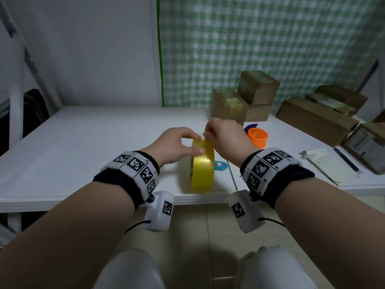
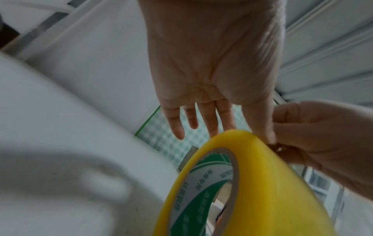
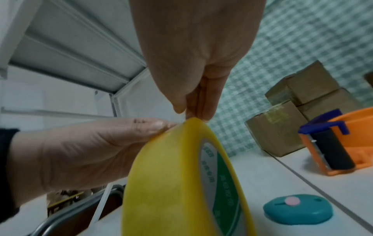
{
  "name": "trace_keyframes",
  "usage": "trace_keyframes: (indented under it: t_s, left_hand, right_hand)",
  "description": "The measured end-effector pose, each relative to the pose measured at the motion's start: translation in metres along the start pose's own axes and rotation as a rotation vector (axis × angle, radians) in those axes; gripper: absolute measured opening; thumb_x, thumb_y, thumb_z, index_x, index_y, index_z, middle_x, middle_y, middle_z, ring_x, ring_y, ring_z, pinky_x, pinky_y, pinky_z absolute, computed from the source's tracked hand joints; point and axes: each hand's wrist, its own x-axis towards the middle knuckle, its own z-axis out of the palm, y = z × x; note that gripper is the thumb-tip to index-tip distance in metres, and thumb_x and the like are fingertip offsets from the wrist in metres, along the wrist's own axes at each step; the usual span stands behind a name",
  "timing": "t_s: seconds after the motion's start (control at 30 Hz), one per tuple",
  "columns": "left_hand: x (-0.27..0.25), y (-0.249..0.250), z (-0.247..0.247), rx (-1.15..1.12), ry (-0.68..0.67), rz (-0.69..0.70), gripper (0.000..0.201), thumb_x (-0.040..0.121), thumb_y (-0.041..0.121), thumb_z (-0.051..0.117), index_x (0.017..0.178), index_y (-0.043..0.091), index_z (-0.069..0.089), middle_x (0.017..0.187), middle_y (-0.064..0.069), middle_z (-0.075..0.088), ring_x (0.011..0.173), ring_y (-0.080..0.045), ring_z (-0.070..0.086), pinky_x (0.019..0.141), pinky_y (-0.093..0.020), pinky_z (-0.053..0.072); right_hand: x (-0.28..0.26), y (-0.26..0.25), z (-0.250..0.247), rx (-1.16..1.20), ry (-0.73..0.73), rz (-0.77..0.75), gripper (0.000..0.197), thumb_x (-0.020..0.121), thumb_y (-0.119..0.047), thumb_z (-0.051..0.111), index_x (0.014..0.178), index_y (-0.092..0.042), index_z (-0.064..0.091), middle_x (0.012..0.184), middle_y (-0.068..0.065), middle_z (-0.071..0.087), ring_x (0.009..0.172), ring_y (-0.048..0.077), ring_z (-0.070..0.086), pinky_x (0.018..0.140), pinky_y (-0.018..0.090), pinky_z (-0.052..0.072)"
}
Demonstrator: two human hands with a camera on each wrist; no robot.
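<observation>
A yellow tape roll [image 1: 203,167] [image 2: 262,183] [image 3: 167,183] with a green-printed core stands on edge on the white table [image 1: 104,142], close to its front edge. My left hand [image 1: 175,146] [image 2: 212,71] [image 3: 80,151] holds it from the left, thumb on the outer band near the top and fingers reaching over the far side. My right hand [image 1: 220,136] [image 2: 312,135] [image 3: 191,110] comes down from the right and pinches at the roll's top rim with thumb and fingertips. The tape's loose end cannot be made out.
An orange tape dispenser [image 1: 257,137] [image 3: 343,143] and a small teal cutter [image 1: 220,165] [image 3: 298,209] lie just right of the roll. Cardboard boxes [image 1: 243,97] stand behind, with more boxes [image 1: 316,119] and a paper sheet [image 1: 329,165] at the right. A green checked curtain [image 1: 270,38] hangs behind.
</observation>
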Motion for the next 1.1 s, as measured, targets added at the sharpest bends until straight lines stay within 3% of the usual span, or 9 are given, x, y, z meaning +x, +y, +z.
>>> trace_keyframes:
  t_s: [0.1, 0.17, 0.37, 0.47, 0.57, 0.73, 0.8, 0.9, 1.1]
  left_hand:
    - [0.003, 0.0, 0.0, -0.061, 0.119, 0.028, 0.02, 0.084, 0.018, 0.067, 0.1, 0.008, 0.072, 0.104, -0.003, 0.068, 0.075, 0.01, 0.061, 0.065, -0.007, 0.041]
    - [0.004, 0.002, 0.001, -0.069, 0.163, 0.035, 0.015, 0.085, 0.013, 0.065, 0.095, 0.005, 0.072, 0.09, -0.004, 0.067, 0.054, 0.009, 0.056, 0.054, -0.006, 0.039]
    - [0.007, 0.001, 0.008, -0.039, 0.263, 0.055, 0.012, 0.083, 0.014, 0.067, 0.087, 0.006, 0.074, 0.086, -0.006, 0.071, 0.084, -0.02, 0.065, 0.083, -0.032, 0.053]
    - [0.008, 0.001, 0.012, -0.011, 0.305, 0.074, 0.011, 0.083, 0.015, 0.067, 0.085, 0.007, 0.074, 0.082, -0.004, 0.07, 0.085, -0.024, 0.067, 0.084, -0.036, 0.054]
    - [0.008, 0.002, 0.013, -0.018, 0.308, 0.089, 0.01, 0.083, 0.015, 0.067, 0.086, 0.008, 0.074, 0.083, -0.003, 0.07, 0.083, -0.021, 0.066, 0.084, -0.034, 0.054]
    - [0.008, 0.0, 0.012, -0.166, 0.314, 0.074, 0.029, 0.081, 0.008, 0.068, 0.109, 0.016, 0.068, 0.071, 0.002, 0.065, 0.065, -0.004, 0.06, 0.085, -0.031, 0.055]
    - [0.008, 0.0, 0.012, -0.225, 0.307, 0.051, 0.027, 0.08, 0.005, 0.068, 0.101, 0.021, 0.062, 0.066, 0.003, 0.064, 0.058, -0.001, 0.058, 0.081, -0.033, 0.056]
    - [0.008, 0.002, 0.012, -0.267, 0.285, 0.037, 0.025, 0.083, 0.001, 0.062, 0.077, 0.022, 0.049, 0.068, -0.004, 0.061, 0.061, -0.016, 0.056, 0.077, -0.041, 0.056]
    - [0.01, -0.001, 0.01, -0.332, 0.191, 0.024, 0.028, 0.085, -0.004, 0.058, 0.074, 0.02, 0.064, 0.075, -0.003, 0.061, 0.077, -0.019, 0.058, 0.08, -0.038, 0.055]
  right_hand:
    - [0.002, 0.006, 0.003, 0.2, 0.035, 0.063, 0.014, 0.093, -0.017, 0.052, 0.094, -0.008, 0.062, 0.093, 0.011, 0.071, 0.088, 0.028, 0.066, 0.079, 0.04, 0.052]
    - [0.002, 0.009, 0.006, 0.265, 0.013, 0.082, 0.012, 0.092, -0.016, 0.055, 0.094, -0.007, 0.062, 0.094, 0.011, 0.069, 0.086, 0.026, 0.066, 0.08, 0.039, 0.053]
    - [-0.005, 0.016, 0.013, 0.563, -0.012, 0.23, 0.032, 0.085, -0.03, 0.066, 0.109, -0.008, 0.065, 0.094, 0.002, 0.067, 0.085, 0.018, 0.063, 0.081, 0.032, 0.052]
    - [-0.004, 0.016, 0.012, 0.648, -0.036, 0.251, 0.032, 0.081, -0.032, 0.07, 0.105, -0.011, 0.067, 0.096, 0.003, 0.07, 0.083, 0.017, 0.065, 0.078, 0.033, 0.056]
    - [-0.002, 0.016, 0.014, 0.649, 0.017, 0.252, 0.021, 0.083, -0.011, 0.068, 0.103, -0.013, 0.061, 0.087, 0.01, 0.071, 0.072, 0.015, 0.06, 0.065, 0.028, 0.052]
    - [0.003, 0.017, 0.015, 0.754, 0.032, 0.306, 0.026, 0.084, -0.001, 0.062, 0.084, -0.019, 0.044, 0.073, 0.007, 0.062, 0.068, 0.019, 0.059, 0.071, 0.034, 0.057]
    - [0.003, 0.017, 0.016, 0.757, 0.028, 0.301, 0.03, 0.085, 0.0, 0.062, 0.075, -0.021, 0.043, 0.077, 0.013, 0.061, 0.072, 0.021, 0.06, 0.069, 0.032, 0.058]
    - [0.003, 0.018, 0.017, 0.79, 0.005, 0.309, 0.029, 0.088, 0.001, 0.058, 0.069, -0.02, 0.051, 0.081, 0.013, 0.062, 0.076, 0.021, 0.061, 0.07, 0.032, 0.059]
    - [0.004, 0.018, 0.016, 0.786, -0.019, 0.331, 0.021, 0.087, -0.003, 0.062, 0.105, -0.008, 0.071, 0.091, 0.01, 0.067, 0.08, 0.019, 0.064, 0.074, 0.031, 0.058]
